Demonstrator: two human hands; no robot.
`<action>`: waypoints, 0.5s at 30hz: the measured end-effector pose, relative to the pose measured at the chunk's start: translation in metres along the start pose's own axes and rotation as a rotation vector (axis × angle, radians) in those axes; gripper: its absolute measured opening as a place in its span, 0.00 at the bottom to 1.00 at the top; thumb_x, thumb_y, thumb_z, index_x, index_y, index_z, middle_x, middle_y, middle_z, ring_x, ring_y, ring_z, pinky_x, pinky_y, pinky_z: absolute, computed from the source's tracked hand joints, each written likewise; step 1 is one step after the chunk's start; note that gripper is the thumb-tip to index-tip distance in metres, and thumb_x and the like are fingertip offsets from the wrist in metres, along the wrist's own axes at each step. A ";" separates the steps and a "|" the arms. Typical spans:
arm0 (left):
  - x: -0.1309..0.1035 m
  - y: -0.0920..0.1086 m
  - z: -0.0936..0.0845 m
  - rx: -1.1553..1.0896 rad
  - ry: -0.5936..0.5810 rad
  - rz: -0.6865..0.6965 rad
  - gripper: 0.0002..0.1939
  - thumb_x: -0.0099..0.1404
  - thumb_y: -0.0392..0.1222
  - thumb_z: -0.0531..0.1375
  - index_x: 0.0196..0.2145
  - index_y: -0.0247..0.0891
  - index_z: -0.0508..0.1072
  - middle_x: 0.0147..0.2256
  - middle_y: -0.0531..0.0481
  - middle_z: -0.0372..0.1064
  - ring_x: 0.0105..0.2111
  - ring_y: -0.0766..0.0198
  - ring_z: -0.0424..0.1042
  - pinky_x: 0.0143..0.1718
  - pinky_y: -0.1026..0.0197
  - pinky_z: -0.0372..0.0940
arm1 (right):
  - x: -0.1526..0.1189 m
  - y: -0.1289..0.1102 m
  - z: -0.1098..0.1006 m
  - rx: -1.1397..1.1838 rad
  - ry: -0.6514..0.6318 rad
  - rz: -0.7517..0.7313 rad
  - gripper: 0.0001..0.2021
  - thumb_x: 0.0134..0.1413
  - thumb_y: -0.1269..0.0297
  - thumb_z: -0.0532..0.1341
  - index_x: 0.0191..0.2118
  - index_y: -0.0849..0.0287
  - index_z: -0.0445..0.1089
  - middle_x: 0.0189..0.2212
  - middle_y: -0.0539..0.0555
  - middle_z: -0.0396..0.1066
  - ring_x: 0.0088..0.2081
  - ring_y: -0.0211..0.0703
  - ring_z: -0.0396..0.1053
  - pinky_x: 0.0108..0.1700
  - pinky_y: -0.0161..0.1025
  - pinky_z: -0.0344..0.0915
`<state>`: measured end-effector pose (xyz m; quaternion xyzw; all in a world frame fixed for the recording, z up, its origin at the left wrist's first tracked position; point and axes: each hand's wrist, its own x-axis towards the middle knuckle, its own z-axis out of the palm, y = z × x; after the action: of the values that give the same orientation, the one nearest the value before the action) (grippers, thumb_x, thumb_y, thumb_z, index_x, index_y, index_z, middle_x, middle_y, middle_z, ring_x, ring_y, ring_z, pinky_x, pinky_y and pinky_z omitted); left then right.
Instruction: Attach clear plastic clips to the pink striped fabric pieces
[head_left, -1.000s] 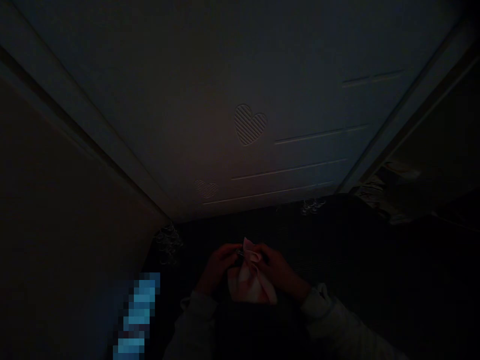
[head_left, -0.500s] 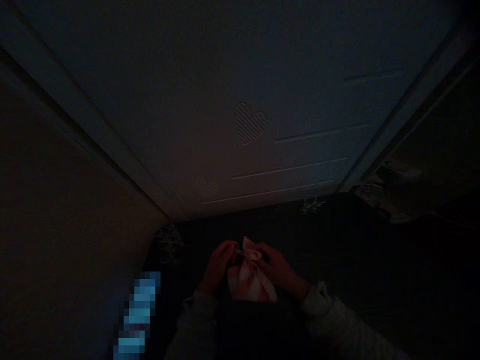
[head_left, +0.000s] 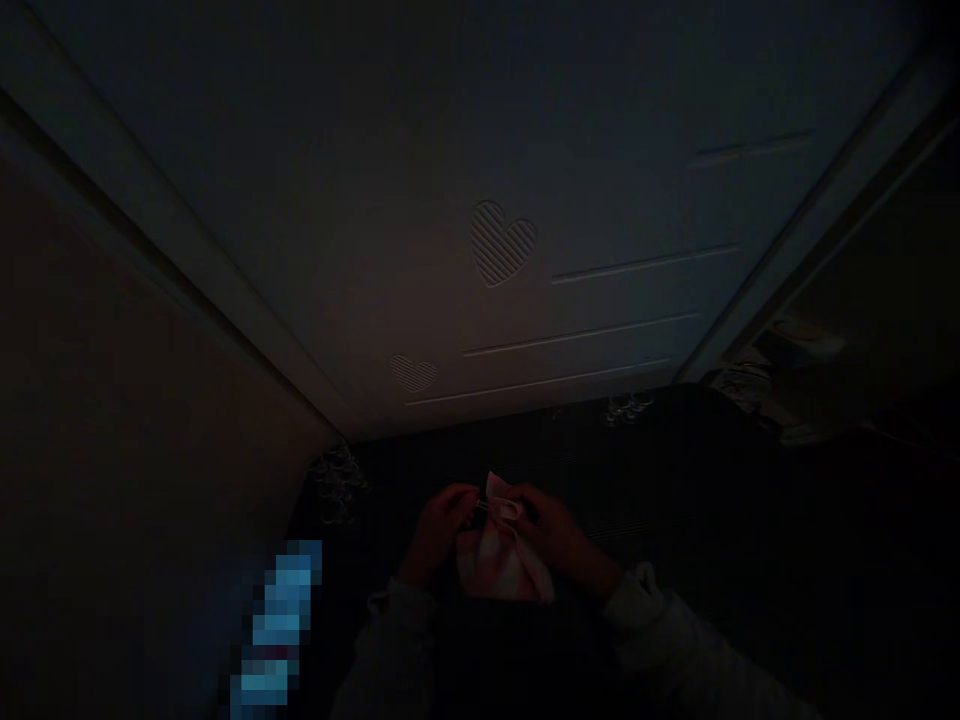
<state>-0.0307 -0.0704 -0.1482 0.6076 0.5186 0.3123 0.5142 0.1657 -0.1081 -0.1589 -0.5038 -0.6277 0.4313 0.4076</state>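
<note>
Slightly farther from the pink-and-white cloth [head_left: 499, 570] than a second ago sits the left hand [head_left: 446, 515]. Heart-embossed panelling [head_left: 600, 210] rises behind the dark worktop [head_left: 420, 460]. Between both hands, the cloth's gathered top is pinched by the right hand [head_left: 551, 520], fingers closed; the left's curled fingertips grip a small shiny piece [head_left: 481, 504].

Left hand [head_left: 444, 520] and right hand [head_left: 553, 528] curl inward (seemingly pinching).

It looks like a dim room in a home, though the dark leaves this unsure. A pale panel [head_left: 360, 180] fills the upper middle of the frame, with grooved hearts [head_left: 502, 244] and door-like trim [head_left: 150, 208]
</note>
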 end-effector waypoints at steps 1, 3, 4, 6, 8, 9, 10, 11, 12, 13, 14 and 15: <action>0.000 -0.001 0.000 -0.002 -0.001 -0.002 0.12 0.69 0.46 0.59 0.40 0.34 0.73 0.33 0.52 0.72 0.32 0.63 0.73 0.37 0.55 0.69 | 0.000 0.000 0.000 0.000 0.000 0.002 0.06 0.58 0.64 0.59 0.38 0.57 0.72 0.33 0.51 0.76 0.34 0.42 0.71 0.35 0.36 0.63; 0.000 -0.002 -0.001 -0.007 -0.008 -0.006 0.11 0.69 0.46 0.59 0.41 0.34 0.73 0.33 0.51 0.72 0.32 0.62 0.73 0.38 0.54 0.70 | 0.000 0.001 0.000 -0.001 0.000 0.006 0.06 0.58 0.64 0.59 0.38 0.57 0.72 0.33 0.51 0.76 0.34 0.42 0.71 0.35 0.36 0.63; 0.000 -0.002 -0.002 -0.010 -0.012 -0.008 0.11 0.69 0.46 0.59 0.42 0.34 0.73 0.34 0.51 0.72 0.33 0.62 0.73 0.38 0.54 0.70 | 0.000 0.002 0.000 -0.001 0.001 0.008 0.06 0.58 0.64 0.59 0.39 0.57 0.72 0.33 0.51 0.76 0.34 0.43 0.72 0.35 0.36 0.63; 0.000 -0.003 -0.002 -0.015 -0.018 -0.014 0.11 0.69 0.45 0.60 0.42 0.34 0.73 0.35 0.50 0.73 0.34 0.62 0.74 0.39 0.53 0.70 | 0.000 0.002 0.001 -0.003 0.003 0.011 0.07 0.58 0.63 0.58 0.39 0.58 0.72 0.33 0.52 0.76 0.34 0.43 0.72 0.35 0.36 0.64; 0.001 -0.004 -0.003 -0.023 -0.024 -0.018 0.11 0.69 0.45 0.60 0.42 0.34 0.73 0.36 0.50 0.73 0.34 0.61 0.74 0.40 0.53 0.70 | 0.000 0.002 0.001 -0.004 0.002 0.011 0.07 0.58 0.64 0.58 0.39 0.58 0.72 0.33 0.52 0.76 0.35 0.43 0.72 0.35 0.36 0.64; 0.001 -0.005 -0.003 -0.027 -0.027 -0.019 0.11 0.69 0.45 0.60 0.43 0.34 0.73 0.36 0.50 0.73 0.35 0.61 0.74 0.41 0.52 0.70 | 0.000 0.002 0.000 -0.004 0.001 0.010 0.07 0.58 0.64 0.58 0.39 0.58 0.72 0.34 0.53 0.76 0.35 0.43 0.72 0.36 0.37 0.64; 0.002 -0.006 -0.003 -0.031 -0.031 -0.019 0.11 0.69 0.45 0.60 0.43 0.34 0.73 0.36 0.50 0.73 0.35 0.61 0.74 0.41 0.52 0.70 | 0.000 0.001 0.000 -0.005 0.000 0.009 0.07 0.58 0.64 0.58 0.39 0.58 0.72 0.34 0.53 0.76 0.35 0.44 0.72 0.36 0.37 0.64; 0.002 -0.006 -0.003 -0.035 -0.035 -0.018 0.11 0.69 0.45 0.60 0.43 0.34 0.73 0.36 0.50 0.73 0.35 0.61 0.74 0.41 0.52 0.70 | 0.000 0.001 0.000 -0.006 0.000 0.009 0.07 0.58 0.64 0.58 0.39 0.58 0.72 0.34 0.53 0.77 0.35 0.44 0.73 0.36 0.37 0.64; 0.002 -0.007 -0.003 -0.038 -0.039 -0.016 0.11 0.69 0.45 0.60 0.43 0.34 0.73 0.35 0.50 0.73 0.35 0.61 0.74 0.41 0.52 0.70 | 0.000 0.001 0.000 -0.007 -0.001 0.009 0.07 0.58 0.64 0.58 0.39 0.58 0.72 0.34 0.53 0.77 0.35 0.44 0.73 0.36 0.37 0.64; 0.002 -0.007 -0.003 -0.042 -0.041 -0.014 0.11 0.69 0.45 0.60 0.43 0.34 0.73 0.35 0.50 0.73 0.35 0.61 0.74 0.41 0.52 0.70 | 0.000 0.001 0.000 -0.008 -0.001 0.008 0.07 0.58 0.64 0.58 0.39 0.58 0.72 0.34 0.53 0.77 0.35 0.44 0.73 0.36 0.37 0.64; 0.002 -0.007 -0.003 -0.045 -0.042 -0.012 0.11 0.69 0.45 0.60 0.43 0.34 0.73 0.35 0.50 0.73 0.35 0.61 0.74 0.42 0.51 0.70 | 0.000 0.001 0.000 -0.008 -0.001 0.007 0.07 0.58 0.65 0.58 0.39 0.58 0.72 0.34 0.53 0.77 0.35 0.44 0.73 0.36 0.37 0.64; 0.002 -0.008 -0.003 -0.047 -0.044 -0.011 0.11 0.69 0.45 0.60 0.43 0.34 0.73 0.35 0.50 0.73 0.35 0.61 0.74 0.42 0.51 0.70 | 0.000 0.001 0.000 -0.008 -0.001 0.005 0.06 0.58 0.65 0.58 0.39 0.58 0.72 0.34 0.53 0.77 0.35 0.44 0.73 0.36 0.37 0.64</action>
<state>-0.0354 -0.0679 -0.1548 0.5994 0.5027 0.3081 0.5414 0.1657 -0.1079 -0.1598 -0.5068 -0.6282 0.4304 0.4041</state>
